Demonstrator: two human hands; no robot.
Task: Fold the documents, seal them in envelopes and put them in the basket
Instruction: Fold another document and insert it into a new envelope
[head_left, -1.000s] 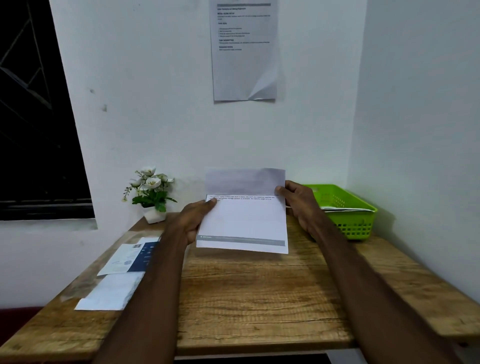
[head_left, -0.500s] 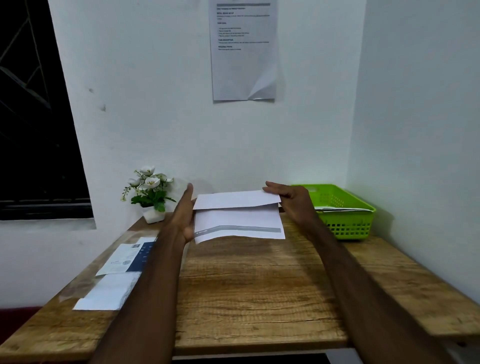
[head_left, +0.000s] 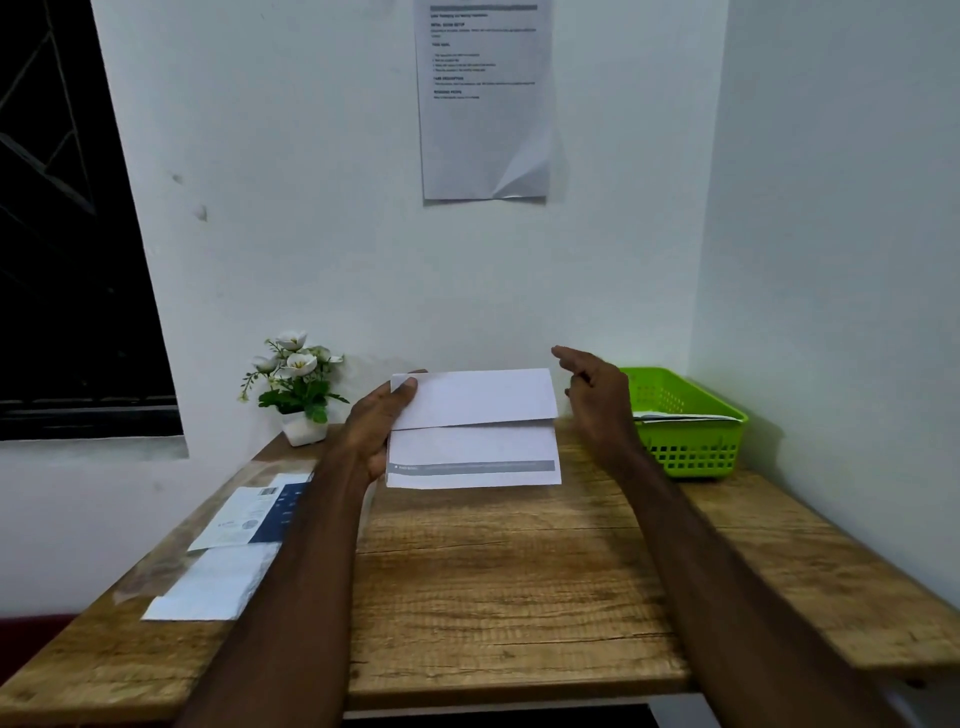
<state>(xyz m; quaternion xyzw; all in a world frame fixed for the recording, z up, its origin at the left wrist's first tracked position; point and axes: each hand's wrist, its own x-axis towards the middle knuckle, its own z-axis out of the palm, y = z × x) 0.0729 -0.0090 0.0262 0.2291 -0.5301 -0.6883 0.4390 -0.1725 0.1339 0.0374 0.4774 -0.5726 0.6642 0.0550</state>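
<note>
Above the table, folded document in left hand (right hand just beside).

**Bare Arms from Wrist to Frame Edge**

Both arms are showing bare. The left forearm and the right forearm are running uncovered from the bottom edge of the view all the way up to the wrists. Each is looking long and lean, broad near the camera and narrowing toward the wrist, with the wide lens stretching them. The left hand is showing its back and a short, rounded thumbnail. The right hand is showing its back as well, its fingertips coming out slightly blurred.
</note>
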